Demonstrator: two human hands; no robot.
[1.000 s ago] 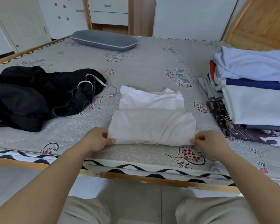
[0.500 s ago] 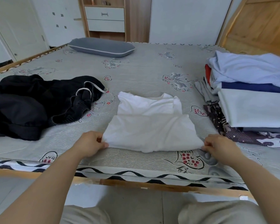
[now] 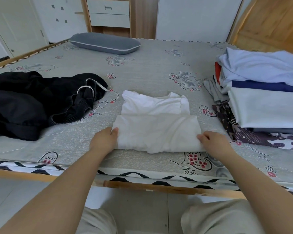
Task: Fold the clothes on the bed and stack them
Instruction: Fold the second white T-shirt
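A white shirt (image 3: 156, 125) lies partly folded near the front edge of the bed (image 3: 150, 65), its lower half doubled over the upper half. My left hand (image 3: 103, 141) grips the folded part's left end, thumb on top. My right hand (image 3: 215, 142) grips its right end the same way. A stack of folded clothes (image 3: 264, 102) sits at the right of the bed. A heap of black clothes (image 3: 39, 102) with a white drawstring lies unfolded at the left.
A grey pillow (image 3: 105, 43) lies at the bed's far side. A wooden bed frame (image 3: 159, 187) runs along the front edge. A wooden cabinet with drawers (image 3: 109, 14) stands behind the bed. My knees are below the frame.
Both hands kept hold of the folded white shirt's ends; the fold was pulled slightly toward me and then settled flat again. The camera tilted a little.
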